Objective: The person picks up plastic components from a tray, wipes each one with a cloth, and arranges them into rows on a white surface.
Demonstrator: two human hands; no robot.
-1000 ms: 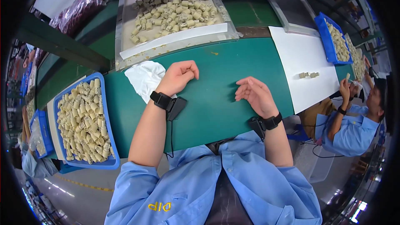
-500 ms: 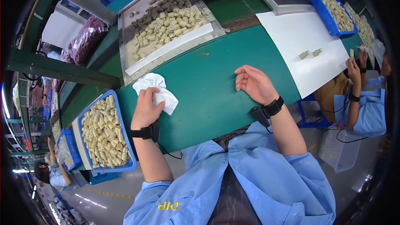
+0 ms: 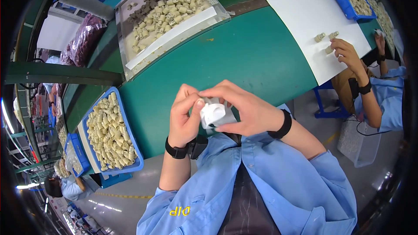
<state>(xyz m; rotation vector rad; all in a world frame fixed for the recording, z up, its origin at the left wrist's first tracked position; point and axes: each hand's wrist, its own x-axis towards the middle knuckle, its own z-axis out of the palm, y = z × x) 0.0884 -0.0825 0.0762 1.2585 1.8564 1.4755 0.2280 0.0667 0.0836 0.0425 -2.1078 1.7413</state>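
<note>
Pinching a crumpled white fabric piece in my left hand, I curve my half-open right hand around its other side, near the closest edge of the smooth green tabletop; ahead, open room stretches to the shallow clear-rimmed tray.

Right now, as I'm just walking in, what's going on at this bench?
A person's left hand and right hand both grip a white cloth-like item above the near edge of the green tabletop. A blue tray full of small beige parts stands to the left, and more lie in a shallow framed tray farther back. At right, a co-worker's hand is at similar parts on a white sheet.
</note>
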